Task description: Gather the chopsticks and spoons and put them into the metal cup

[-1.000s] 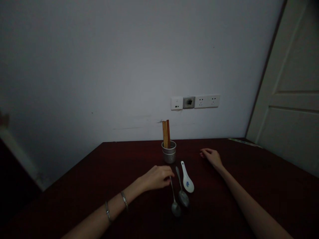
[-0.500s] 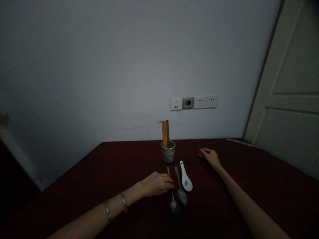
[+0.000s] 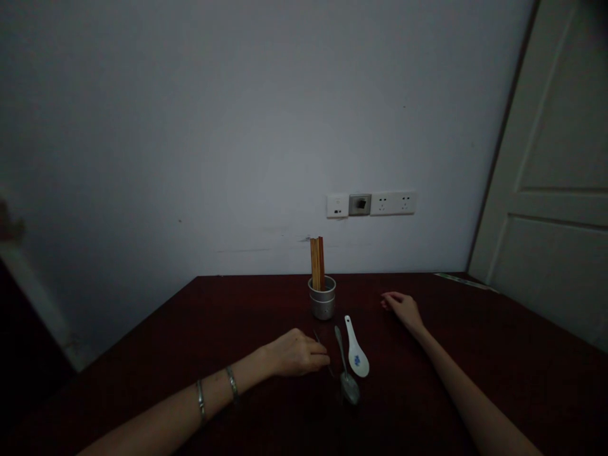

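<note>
My left hand [image 3: 297, 353] is closed in a pinch on the handle of a thin metal spoon [image 3: 316, 337]; only the handle tip shows above my fingers, and its bowl is lost in the dark. Just right of it, a second metal spoon [image 3: 348, 383] and a white ceramic spoon [image 3: 356, 359] with a blue mark lie on the dark red table [image 3: 228, 329]. Behind them stands a small metal cup [image 3: 322, 303] holding wooden chopsticks [image 3: 316, 261]. My right hand [image 3: 403, 308] rests on the table to the right of the cup, fingers loosely laid out, holding nothing.
A white wall with a row of sockets [image 3: 371, 204] stands close behind the table's far edge. A pale door [image 3: 555, 190] is at the right. A thin light strip [image 3: 463, 280] lies at the table's far right corner. The room is dim.
My left hand has drawn back slightly toward me and closed on the thin spoon; its bowl no longer shows beside the other metal spoon. The view has tilted up a little. My right hand stayed put.
</note>
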Motion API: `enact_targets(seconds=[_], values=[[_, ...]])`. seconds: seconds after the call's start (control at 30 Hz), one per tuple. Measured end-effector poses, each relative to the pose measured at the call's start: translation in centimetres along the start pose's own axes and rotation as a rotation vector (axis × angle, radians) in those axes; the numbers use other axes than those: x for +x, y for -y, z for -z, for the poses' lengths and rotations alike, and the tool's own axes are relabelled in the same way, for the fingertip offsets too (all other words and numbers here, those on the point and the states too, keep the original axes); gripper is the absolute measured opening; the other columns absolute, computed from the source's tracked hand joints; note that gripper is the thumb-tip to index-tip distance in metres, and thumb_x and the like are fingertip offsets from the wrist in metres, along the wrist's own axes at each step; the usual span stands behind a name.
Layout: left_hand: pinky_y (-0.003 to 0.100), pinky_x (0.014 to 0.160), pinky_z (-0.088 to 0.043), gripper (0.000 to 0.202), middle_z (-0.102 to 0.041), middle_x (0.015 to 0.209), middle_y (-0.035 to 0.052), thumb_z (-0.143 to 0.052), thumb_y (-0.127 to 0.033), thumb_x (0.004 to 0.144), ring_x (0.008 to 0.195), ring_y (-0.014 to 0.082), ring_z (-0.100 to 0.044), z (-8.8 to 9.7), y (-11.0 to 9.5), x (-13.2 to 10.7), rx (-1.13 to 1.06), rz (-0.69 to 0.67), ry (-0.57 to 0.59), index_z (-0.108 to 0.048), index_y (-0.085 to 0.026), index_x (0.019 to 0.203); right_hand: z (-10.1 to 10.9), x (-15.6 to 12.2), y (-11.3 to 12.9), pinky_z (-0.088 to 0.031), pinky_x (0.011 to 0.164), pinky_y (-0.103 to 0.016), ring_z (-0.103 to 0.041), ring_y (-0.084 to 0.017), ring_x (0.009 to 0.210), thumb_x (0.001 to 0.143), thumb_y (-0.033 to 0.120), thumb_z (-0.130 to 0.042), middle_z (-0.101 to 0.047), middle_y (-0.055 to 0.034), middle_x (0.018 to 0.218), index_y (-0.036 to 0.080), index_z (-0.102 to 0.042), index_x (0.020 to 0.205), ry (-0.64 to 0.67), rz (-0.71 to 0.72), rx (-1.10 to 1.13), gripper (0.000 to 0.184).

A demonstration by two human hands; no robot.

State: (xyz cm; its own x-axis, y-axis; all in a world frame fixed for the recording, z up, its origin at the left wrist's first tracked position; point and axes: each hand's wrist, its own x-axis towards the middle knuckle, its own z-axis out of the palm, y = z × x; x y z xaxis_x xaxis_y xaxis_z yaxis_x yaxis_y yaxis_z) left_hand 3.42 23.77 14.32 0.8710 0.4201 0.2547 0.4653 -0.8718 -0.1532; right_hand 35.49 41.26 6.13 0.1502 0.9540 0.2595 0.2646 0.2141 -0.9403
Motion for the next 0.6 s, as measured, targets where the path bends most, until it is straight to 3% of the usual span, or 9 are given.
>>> enact_targets(seconds=[0.1,0.2,0.3,0.37,0.6], values=[[0.02,0.067,-0.044,0.024,-0.065,0.093,0.005,-0.042,-0.024,0.085,0.079,0.0119,-0.061,2.2,0.5,0.8,-0.197,0.056,-0.111,-0.061,-0.022,0.1,0.0,0.1,-0.1,-0.049,0.058,-0.027,-0.064,-0.018,0.06,0.065,0.036,-0.055,-0.067,-0.0048,0.062,0.012,-0.065,0.078,0.006,-0.001,0.006,0.029],[0.024,0.071,-0.046,0.023,-0.067,0.089,0.0057,-0.047,-0.027,0.082,0.079,0.014,-0.061,4.1,1.2,2.5,-0.386,0.282,-0.359,-0.065,-0.02,0.094,0.0,0.1,-0.1,-0.05,0.059,-0.028,-0.064,-0.019,0.06,0.064,0.035,-0.056,-0.068,-0.0048,0.062,0.013,-0.065,0.077,0.004,0.006,0.01,0.028],[0.024,0.06,-0.047,0.021,-0.067,0.079,0.0062,-0.056,-0.031,0.075,0.067,0.0147,-0.06,5.4,2.3,4.6,-0.571,0.569,-0.614,-0.068,-0.017,0.084,0.0,0.0,0.1,-0.049,0.059,-0.028,-0.064,-0.019,0.06,0.064,0.036,-0.055,-0.068,-0.005,0.063,0.013,-0.065,0.076,0.004,0.009,-0.007,0.028],[0.022,0.049,-0.044,0.023,-0.067,0.074,0.0064,-0.059,-0.033,0.071,0.056,0.0133,-0.057,5.9,3.1,5.8,-0.708,0.694,-0.712,-0.068,-0.014,0.082,0.0,-0.1,0.2,-0.049,0.058,-0.027,-0.064,-0.019,0.059,0.064,0.037,-0.055,-0.068,-0.0049,0.062,0.013,-0.066,0.076,0.001,0.008,-0.031,0.029],[0.018,0.039,-0.036,0.027,-0.066,0.068,0.0058,-0.065,-0.031,0.065,0.043,0.0069,-0.046,5.4,6.1,8.1,-0.964,0.772,-0.863,-0.068,-0.009,0.08,-0.1,-0.3,0.6,-0.048,0.058,-0.027,-0.064,-0.019,0.059,0.064,0.037,-0.055,-0.067,-0.0044,0.06,0.014,-0.067,0.073,-0.005,0.042,-0.052,0.028]])
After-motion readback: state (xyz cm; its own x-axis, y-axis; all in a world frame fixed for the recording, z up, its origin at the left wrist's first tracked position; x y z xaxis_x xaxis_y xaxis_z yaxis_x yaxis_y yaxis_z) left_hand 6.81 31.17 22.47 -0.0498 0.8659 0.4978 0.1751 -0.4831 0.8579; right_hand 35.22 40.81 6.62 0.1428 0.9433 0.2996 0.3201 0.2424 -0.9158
